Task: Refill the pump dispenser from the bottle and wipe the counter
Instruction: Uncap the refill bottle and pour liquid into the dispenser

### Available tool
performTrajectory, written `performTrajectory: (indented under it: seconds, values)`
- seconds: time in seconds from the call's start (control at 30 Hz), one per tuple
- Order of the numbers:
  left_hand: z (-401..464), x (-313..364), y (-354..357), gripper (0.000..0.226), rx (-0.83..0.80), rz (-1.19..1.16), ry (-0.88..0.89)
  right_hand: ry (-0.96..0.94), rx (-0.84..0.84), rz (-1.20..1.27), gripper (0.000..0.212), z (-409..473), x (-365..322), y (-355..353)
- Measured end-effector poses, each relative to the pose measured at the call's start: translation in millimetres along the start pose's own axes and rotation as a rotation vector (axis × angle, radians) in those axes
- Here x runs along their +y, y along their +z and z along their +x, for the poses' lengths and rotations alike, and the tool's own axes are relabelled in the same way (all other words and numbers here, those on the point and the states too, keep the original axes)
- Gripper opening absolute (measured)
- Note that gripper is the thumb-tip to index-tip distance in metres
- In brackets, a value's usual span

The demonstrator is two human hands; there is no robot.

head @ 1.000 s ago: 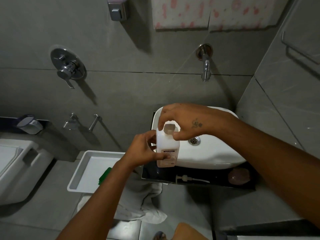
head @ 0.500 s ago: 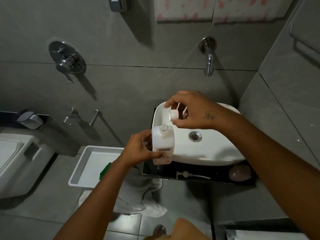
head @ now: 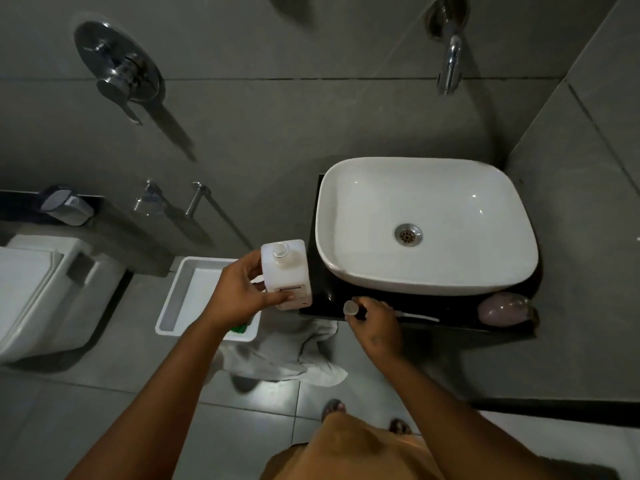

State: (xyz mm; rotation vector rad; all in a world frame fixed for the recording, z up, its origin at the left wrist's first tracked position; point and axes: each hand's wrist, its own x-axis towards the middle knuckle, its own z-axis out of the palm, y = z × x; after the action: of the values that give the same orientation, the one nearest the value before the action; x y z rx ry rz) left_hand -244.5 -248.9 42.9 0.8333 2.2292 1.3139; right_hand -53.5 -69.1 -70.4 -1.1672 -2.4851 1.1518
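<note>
The left hand (head: 242, 296) gripped the uncapped white bottle (head: 286, 273) upright, just left of the black counter (head: 323, 299). The right hand (head: 375, 325) pinched the cap (head: 350, 307) over the counter's front edge

Dim grey-tiled bathroom seen from above

A white basin (head: 426, 216) is sitting on a dark counter (head: 322, 299) under a wall spout (head: 450, 64); a toilet (head: 41, 289) is standing at left, and floor tiles (head: 263, 410) are catching faint light.
</note>
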Motion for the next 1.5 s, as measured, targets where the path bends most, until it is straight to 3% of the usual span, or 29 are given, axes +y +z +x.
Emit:
performTrajectory:
  seconds: [0.13, 0.37, 0.5, 0.63, 0.77, 0.9, 1.0, 1.17, 1.4, 1.5]
  values:
    - [-5.0, -21.1, -21.7, 0.074, 0.020, 0.012, -0.041, 0.034, 0.099, -0.113, 0.022, 10.1, -6.0, 18.2]
    - [-10.8, -30.9, -45.0, 0.073, 0.051, 0.031, -0.046, 0.012, 0.087, -0.246, 0.004, 22.0, -7.3, 35.1]
    - [-7.7, -30.9, -44.0, 0.075, 0.027, 0.011, -0.029, 0.008, 0.100, -0.203, 0.014, 21.9, -9.8, 24.8]
    - [-0.9, -27.1, -27.0, 0.077, -0.024, -0.077, -0.018, 0.066, 0.321, 0.100, 0.017, 3.0, 14.3, -7.1]
    - [6.5, -14.1, 1.0, 0.076, -0.072, -0.131, 0.010, 0.329, 0.675, 0.319, 0.028, -20.5, 72.8, -63.6]
    - [15.9, -5.3, 27.9, 0.076, -0.139, -0.152, 0.031, 0.557, 0.849, 0.375, 0.057, -28.6, 118.4, -122.2]
    - [18.0, 4.5, 44.5, 0.079, -0.186, -0.172, 0.055, 0.591, 0.819, 0.334, 0.081, -25.8, 125.9, -147.4]
    - [15.5, 22.8, 65.9, 0.079, -0.214, -0.164, 0.108, 0.535, 0.719, 0.386, 0.097, -10.1, 126.6, -150.8]
    - [7.4, 38.2, 79.0, 0.078, -0.209, -0.143, 0.122, 0.527, 0.735, 0.429, 0.079, 5.8, 142.9, -146.2]
    - [6.9, 41.4, 83.5, 0.079, -0.205, -0.132, 0.131, 0.510, 0.707, 0.417, 0.084, 1.8, 149.3, -150.7]
